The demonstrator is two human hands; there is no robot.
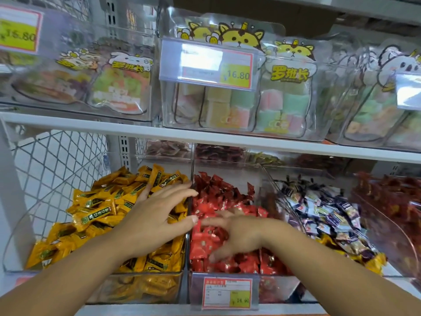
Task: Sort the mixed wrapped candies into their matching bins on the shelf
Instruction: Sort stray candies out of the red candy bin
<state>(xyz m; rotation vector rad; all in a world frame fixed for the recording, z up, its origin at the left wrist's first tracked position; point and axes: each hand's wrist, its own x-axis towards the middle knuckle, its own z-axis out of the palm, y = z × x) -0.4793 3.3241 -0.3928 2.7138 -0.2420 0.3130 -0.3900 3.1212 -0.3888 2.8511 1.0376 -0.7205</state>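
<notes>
Clear bins stand side by side on the lower shelf. The left bin (13, 245) is heaped with yellow wrapped candies (95, 215). The middle bin (227, 275) holds red wrapped candies (218, 192). My left hand (157, 215) lies spread over the yellow heap, fingers straight and reaching toward the divider. My right hand (237, 236) rests palm down in the red candies, fingers spread among the wrappers. Whether either hand has a candy beneath it is hidden.
To the right, a bin (271, 179) of purple and white candies (325, 213) with some yellow ones at its front, then a bin of dark red packs (391, 201). A price tag (226, 293) clips to the middle bin. The upper shelf (91, 125) carries bagged sweets.
</notes>
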